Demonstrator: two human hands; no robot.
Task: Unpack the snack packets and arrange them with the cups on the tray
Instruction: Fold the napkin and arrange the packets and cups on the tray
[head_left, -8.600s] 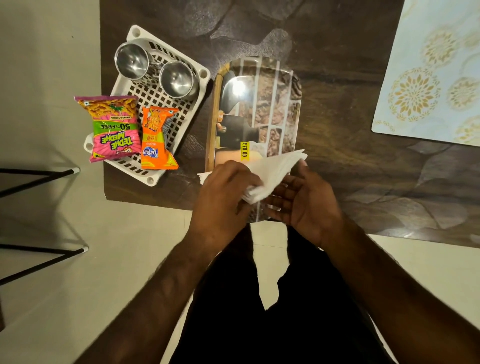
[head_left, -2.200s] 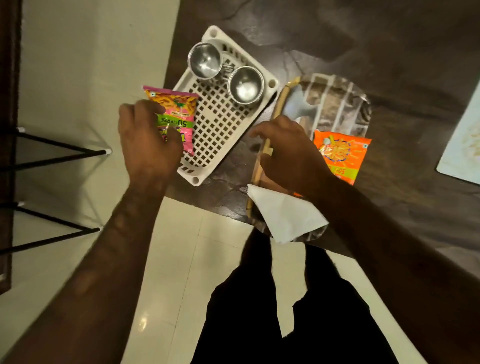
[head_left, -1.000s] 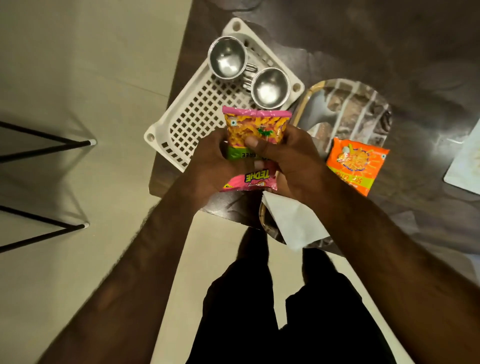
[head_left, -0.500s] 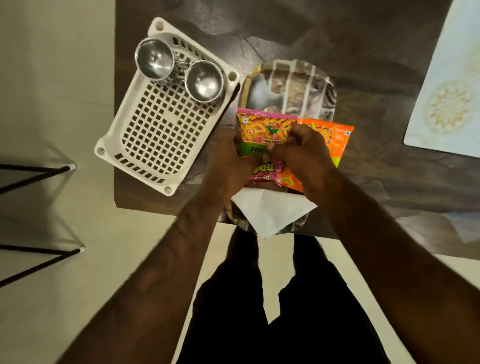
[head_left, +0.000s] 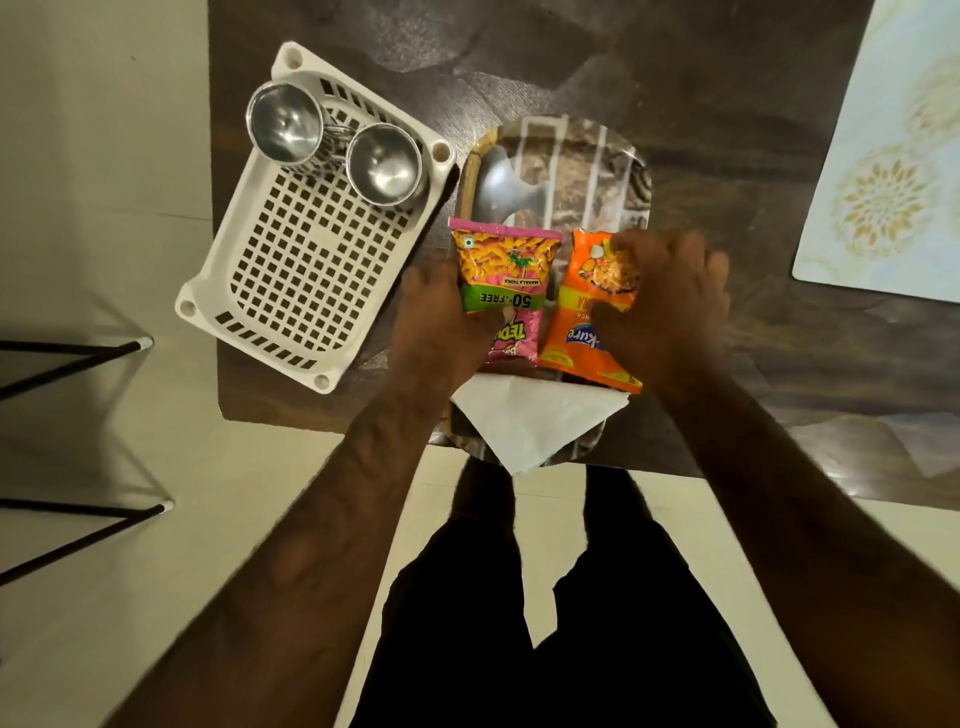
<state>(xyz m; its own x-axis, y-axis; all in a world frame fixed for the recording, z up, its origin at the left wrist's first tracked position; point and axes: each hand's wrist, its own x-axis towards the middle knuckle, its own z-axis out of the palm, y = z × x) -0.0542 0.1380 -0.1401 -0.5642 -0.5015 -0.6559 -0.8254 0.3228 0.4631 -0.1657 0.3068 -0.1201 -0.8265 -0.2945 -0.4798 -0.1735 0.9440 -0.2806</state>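
A pink snack packet (head_left: 503, 275) and an orange snack packet (head_left: 584, 322) lie side by side on the printed tray (head_left: 571, 171). My left hand (head_left: 441, 327) grips the pink packet's left edge. My right hand (head_left: 665, 306) rests on the orange packet with fingers curled over its right side. A folded white napkin (head_left: 535, 421) lies on the tray's near end, below both packets. Two steel cups (head_left: 284, 124) (head_left: 383, 163) stand at the far end of the white plastic basket (head_left: 291, 291), to the left of the tray.
The dark table (head_left: 727, 130) ends just in front of me; its left edge runs beside the basket. A pale patterned placemat (head_left: 893, 171) lies at the right. Black metal legs (head_left: 72, 358) stand on the floor to the left.
The pink packet has come out of the basket and down onto the tray beside the orange one. My right hand has shifted from the pink packet onto the orange packet.
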